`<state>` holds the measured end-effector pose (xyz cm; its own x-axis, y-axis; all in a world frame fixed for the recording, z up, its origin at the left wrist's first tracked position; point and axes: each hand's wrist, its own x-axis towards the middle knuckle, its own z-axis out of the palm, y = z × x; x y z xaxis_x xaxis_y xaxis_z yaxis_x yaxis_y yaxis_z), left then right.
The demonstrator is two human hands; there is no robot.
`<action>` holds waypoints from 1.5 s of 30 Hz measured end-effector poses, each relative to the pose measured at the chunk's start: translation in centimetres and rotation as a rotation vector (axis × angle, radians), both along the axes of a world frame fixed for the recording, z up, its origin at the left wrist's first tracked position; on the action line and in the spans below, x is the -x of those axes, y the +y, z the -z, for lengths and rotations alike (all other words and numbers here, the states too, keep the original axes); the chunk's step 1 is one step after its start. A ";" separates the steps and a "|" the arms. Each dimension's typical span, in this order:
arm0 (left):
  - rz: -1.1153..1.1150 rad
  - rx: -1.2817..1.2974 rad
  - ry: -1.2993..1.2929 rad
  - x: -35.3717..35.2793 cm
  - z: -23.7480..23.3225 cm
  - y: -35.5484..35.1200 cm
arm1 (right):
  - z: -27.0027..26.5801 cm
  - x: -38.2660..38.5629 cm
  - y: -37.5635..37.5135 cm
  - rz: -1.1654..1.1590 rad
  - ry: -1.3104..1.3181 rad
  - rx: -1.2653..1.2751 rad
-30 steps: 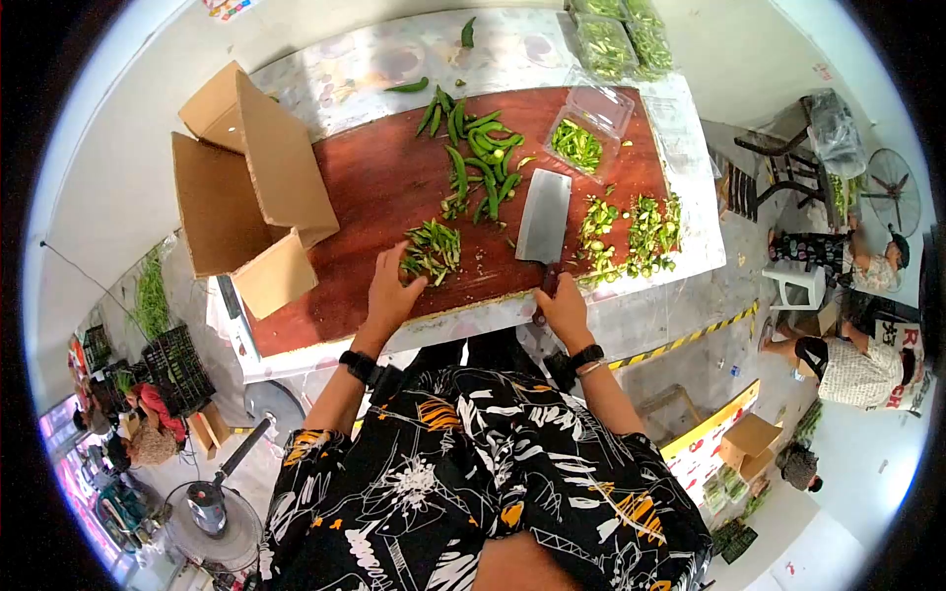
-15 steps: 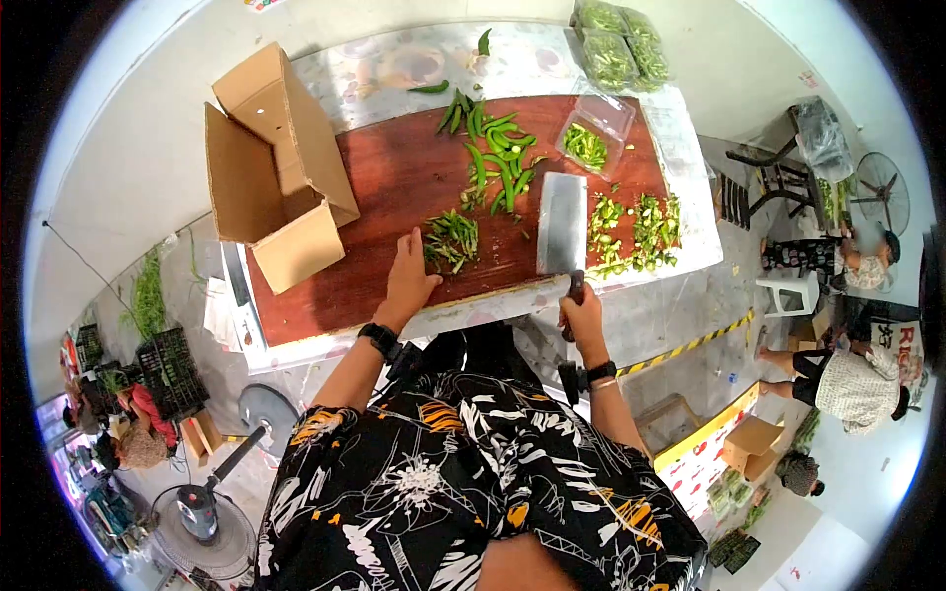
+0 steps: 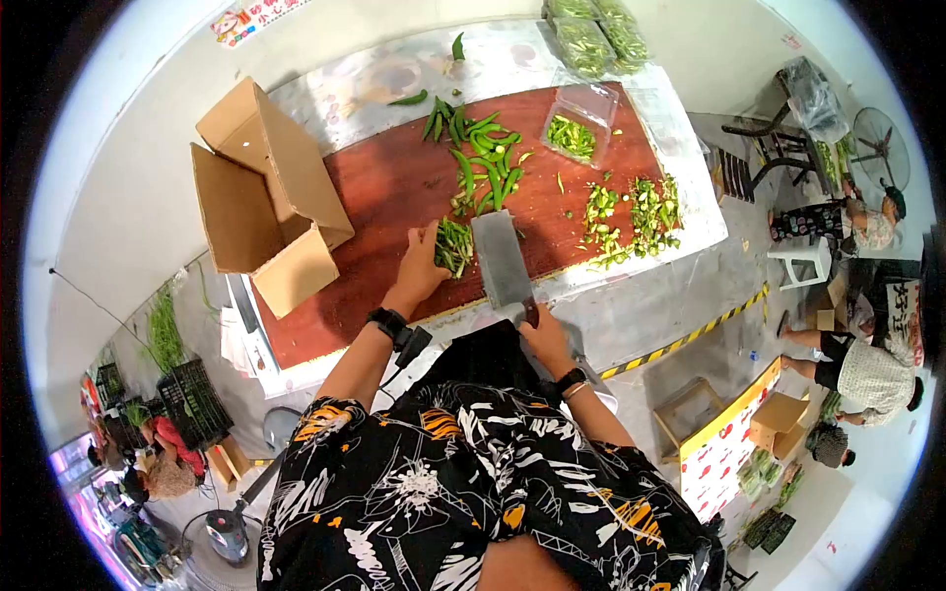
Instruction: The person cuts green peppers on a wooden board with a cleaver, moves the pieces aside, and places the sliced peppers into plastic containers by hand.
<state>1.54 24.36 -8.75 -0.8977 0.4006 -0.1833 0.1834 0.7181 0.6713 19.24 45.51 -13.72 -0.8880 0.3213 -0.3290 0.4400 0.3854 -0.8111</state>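
My right hand [image 3: 544, 335] is wrapped round the dark handle of a cleaver [image 3: 503, 258]. The cleaver's broad blade lies low over the red-brown board [image 3: 384, 187], close to the right side of a small heap of cut green peppers [image 3: 454, 246]. Against the heap's left side rests my left hand [image 3: 420, 264], its fingers and thumb apart. Whole green chili peppers [image 3: 493, 163] are spread behind the heap. To the right lie two patches of pepper stem ends and bits [image 3: 652, 219].
An open clear plastic box [image 3: 574, 136] holding cut peppers sits on the board. Filled boxes [image 3: 591, 39] are stacked at the back right. A cardboard box [image 3: 266, 187] stands at the left. Other people [image 3: 872, 379] are at the far right, and a fan [image 3: 229, 537] stands lower left.
My right hand has brought the cleaver leftward, from beside the stem ends to the cut heap. My left hand has moved in against the heap. The head view has shifted slightly.
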 end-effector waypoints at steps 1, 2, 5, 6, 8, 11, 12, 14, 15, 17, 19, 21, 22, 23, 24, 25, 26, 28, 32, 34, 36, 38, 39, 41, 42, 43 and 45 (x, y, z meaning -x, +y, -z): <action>0.002 0.001 0.003 0.1 0.1 0.1 | 0.3 0.3 -0.4 -0.034 -0.014 0.004; -0.003 -0.009 0.009 0.2 0.2 0.2 | 0.5 0.2 -0.6 -0.059 0.030 0.003; -0.019 -0.016 -0.013 0.3 0.1 0.5 | -0.4 0.9 -1.3 -0.146 -0.074 -0.048; -0.032 -0.014 -0.040 0.3 0.1 0.6 | -0.2 0.9 -1.4 -0.147 -0.074 -0.049; -0.038 -0.040 -0.027 0.4 0.3 0.6 | 0.1 1.0 -1.5 -0.151 -0.087 -0.020; -0.050 -0.085 -0.033 0.3 1.2 0.6 | 0.5 1.0 -1.5 -0.150 -0.099 -0.023; -0.056 -0.106 -0.051 0.3 1.1 0.7 | 0.3 1.2 -1.6 -0.148 -0.101 -0.024; -0.057 -0.148 -0.088 0.2 1.0 1.2 | -0.3 1.5 -1.7 -0.164 -0.065 -0.016; -0.061 -0.187 -0.123 0.1 1.1 1.4 | -0.5 1.6 -1.7 -0.160 -0.065 -0.017; -0.068 -0.188 -0.106 -0.2 1.4 1.6 | -0.9 2.0 -1.9 -0.203 -0.106 -0.023; -0.073 -0.192 -0.085 -0.4 1.6 1.9 | -1.3 2.2 -1.9 -0.188 -0.091 0.025; -0.062 -0.205 -0.112 -0.7 1.4 2.3 | -1.6 1.9 -1.6 -0.165 -0.083 0.069; -0.052 -0.210 -0.111 -0.9 1.2 2.7 | -1.8 1.8 -1.5 -0.170 -0.043 0.108; -0.055 -0.202 -0.122 -1.1 0.9 2.9 | -1.9 1.6 -1.3 -0.175 -0.002 0.146; -0.058 -0.195 -0.132 -1.3 0.8 3.1 | -2.3 1.4 -1.1 -0.166 0.001 0.142; -0.048 -0.199 -0.130 -1.5 0.7 3.3 | -2.7 1.2 -1.0 -0.142 -0.052 0.210; -0.028 -0.206 -0.099 -1.6 0.6 3.5 | -3.1 1.0 -0.8 -0.116 -0.103 0.277; -0.001 -0.253 -0.069 -1.8 0.0 4.2 | -3.0 0.5 -0.1 -0.088 -0.088 0.266; 0.059 -0.405 -0.090 -1.6 -1.6 6.4 | -2.9 0.0 1.8 -0.017 -0.079 0.324; 0.096 -0.403 -0.078 -1.1 -2.9 7.9 | -4.7 0.6 2.8 0.013 -0.086 0.314; 0.129 -0.393 -0.057 -0.1 -3.4 9.6 | -6.8 1.9 4.2 0.024 -0.096 0.308; 0.190 -0.448 0.003 1.2 -3.6 11.5 | -5.6 2.5 6.0 0.017 -0.030 0.206; 0.192 -0.449 0.007 2.0 -3.9 12.6 | -6.4 3.2 6.7 0.018 -0.025 0.205; 0.225 -0.459 0.043 3.8 -4.4 15.0 | -7.8 4.9 8.5 0.120 0.002 0.329; 0.230 -0.484 0.022 4.7 -4.5 16.1 | -7.5 5.7 9.5 0.152 0.012 0.355; 0.230 -0.487 0.021 5.5 -4.7 17.1 | -7.3 6.3 10.6 0.152 0.012 0.353; 0.241 -0.596 0.045 7.1 -5.2 19.0 | -7.3 8.1 12.9 0.147 0.053 0.201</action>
<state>-5.52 43.40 -3.53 -0.7716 0.6133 0.1689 0.3302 0.1592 0.9304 11.10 58.39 -6.44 -0.8541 0.3816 -0.3533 0.4342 0.1492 -0.8884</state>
